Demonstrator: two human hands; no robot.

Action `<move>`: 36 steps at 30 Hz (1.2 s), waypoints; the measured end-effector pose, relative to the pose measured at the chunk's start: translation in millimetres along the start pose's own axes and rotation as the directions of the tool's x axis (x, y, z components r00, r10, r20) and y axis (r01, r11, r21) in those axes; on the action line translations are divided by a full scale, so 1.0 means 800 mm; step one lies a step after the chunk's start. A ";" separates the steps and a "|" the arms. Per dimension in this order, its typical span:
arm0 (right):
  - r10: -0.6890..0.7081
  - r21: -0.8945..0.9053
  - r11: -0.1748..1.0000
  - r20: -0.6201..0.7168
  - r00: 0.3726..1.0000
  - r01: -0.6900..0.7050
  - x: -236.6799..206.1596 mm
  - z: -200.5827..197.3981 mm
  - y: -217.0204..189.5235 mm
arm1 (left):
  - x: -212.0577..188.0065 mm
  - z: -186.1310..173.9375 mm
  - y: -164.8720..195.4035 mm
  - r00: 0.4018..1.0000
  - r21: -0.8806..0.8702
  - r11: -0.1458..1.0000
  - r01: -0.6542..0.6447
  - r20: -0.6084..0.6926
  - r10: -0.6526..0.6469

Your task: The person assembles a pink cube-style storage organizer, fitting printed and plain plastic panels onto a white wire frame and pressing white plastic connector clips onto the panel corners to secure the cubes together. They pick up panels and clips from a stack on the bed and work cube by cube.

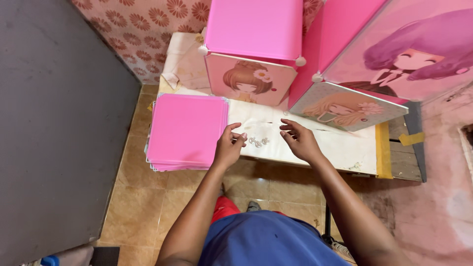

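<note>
My left hand point(229, 146) hovers at the right edge of a stack of pink square panels point(185, 129), its fingers curled and pinched together near several small clear connector pieces point(258, 142) on the white table point(340, 148). I cannot tell whether it holds one of the pieces. My right hand point(298, 139) is just right of those pieces, fingers spread, holding nothing. Behind both hands stand pink cube cabinets, one point(252, 47) with a brown-haired cartoon girl on its door, another point(354, 106) with its door panel hanging open.
A dark grey wall point(54, 123) fills the left side. The floor point(143, 202) is tan tile. Flower-patterned wallpaper point(143, 29) is behind the table. A wooden board with yellow tape point(401, 148) lies at the table's right end.
</note>
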State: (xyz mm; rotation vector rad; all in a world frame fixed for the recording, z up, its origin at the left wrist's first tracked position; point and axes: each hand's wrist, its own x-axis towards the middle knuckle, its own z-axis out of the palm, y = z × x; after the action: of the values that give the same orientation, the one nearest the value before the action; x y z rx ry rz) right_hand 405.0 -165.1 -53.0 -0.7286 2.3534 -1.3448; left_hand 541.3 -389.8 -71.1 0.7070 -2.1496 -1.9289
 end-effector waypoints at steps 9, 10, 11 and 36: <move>-0.032 -0.025 0.999 -0.117 0.993 0.029 0.002 -0.036 -0.022 | 0.029 0.033 0.061 0.982 0.164 0.969 -0.186 0.072 0.177; -0.062 -0.042 0.998 -0.132 0.989 0.056 0.007 -0.042 -0.021 | 0.036 0.039 0.062 0.974 0.155 0.962 -0.223 0.086 0.212; -0.085 -0.057 0.995 -0.143 0.986 0.077 0.008 -0.046 -0.020 | 0.040 0.045 0.060 0.972 0.160 0.961 -0.225 0.107 0.210; -0.511 0.229 0.846 0.088 0.855 0.482 0.011 -0.188 -0.226 | 0.205 0.085 0.087 0.933 0.238 0.931 -0.276 0.300 0.200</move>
State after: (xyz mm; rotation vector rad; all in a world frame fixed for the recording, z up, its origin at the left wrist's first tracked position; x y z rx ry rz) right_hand 368.4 -142.3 178.3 -1.3925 1.9439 -1.6320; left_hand 352.8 -399.2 -44.5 0.2031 -2.5642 -1.6982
